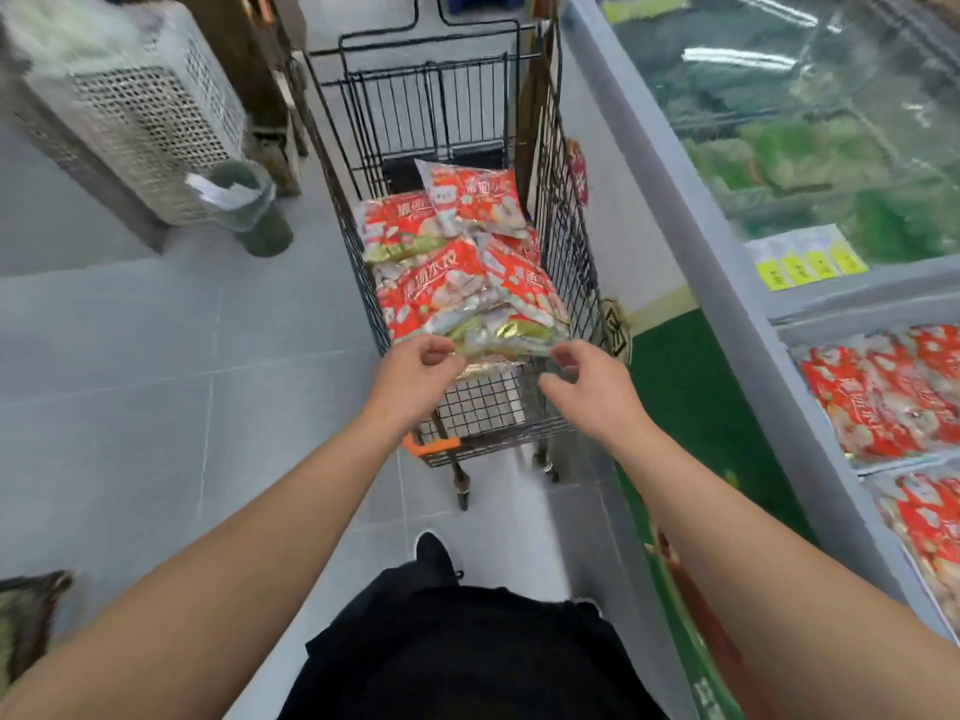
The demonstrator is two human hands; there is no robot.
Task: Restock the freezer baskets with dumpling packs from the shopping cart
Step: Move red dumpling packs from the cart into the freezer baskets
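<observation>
Far left: a perforated grey crate (140, 111) is standing on the floor, and just right of it a clear plastic bin (244, 200) holding paper is sitting on a dark round base. Centre: the black wire shopping cart (558, 241) is standing on grey floor tiles, its orange-tipped handle (431, 445) nearest the person. Red-and-white dumpling packs (457, 283) are lying piled in the cart's basket, one pack leaning up at the far end. The left hand (415, 379) is reaching over the near cart edge, fingers curling, fingertips touching the near left corner of the closest pack; whether it is actually pinching the film, I cannot tell. The right hand (592, 387) is hovering at the near right corner of the same pack, fingers loosely bent and spread, gripping nothing visible. Right: the chest freezer (727, 283) is running along the aisle, with a green mat on the floor beside it. Its far section is lying under reflective glass, contents greenish and unclear. In the near freezer compartment (784, 335), more red dumpling packs are lying flat.
</observation>
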